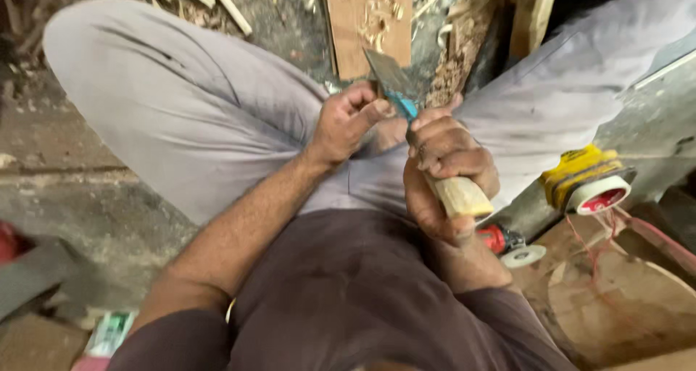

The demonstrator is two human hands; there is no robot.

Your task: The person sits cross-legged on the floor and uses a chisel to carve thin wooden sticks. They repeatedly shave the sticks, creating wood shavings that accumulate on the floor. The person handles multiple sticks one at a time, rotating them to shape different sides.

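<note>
The person sits cross-legged on the floor (87, 197), both hands raised over the lap. The right hand (446, 172) is closed tight around the pale wooden handle (458, 196) of a chisel (395, 88), the handle's butt end sticking out below the fist toward the camera. The chisel's flat grey blade (386, 72) points away, up toward a board (366, 23), and a blue band (402, 106) shows where blade meets handle. The left hand (348, 121) is curled in a narrow pinch against the blade's lower part, thumb pressed near the blue band; whether it holds anything small between the fingers cannot be told. The chisel hangs in the air between the knees, tilted, touching nothing but the hands. The board lies flat on the floor beyond the hands, with curled wood shavings (377, 16) scattered on it and beside it. To the right, near the right knee, sits a yellow tape roll (587, 182), and just below it a red tool with a white disc (511, 244).
</note>
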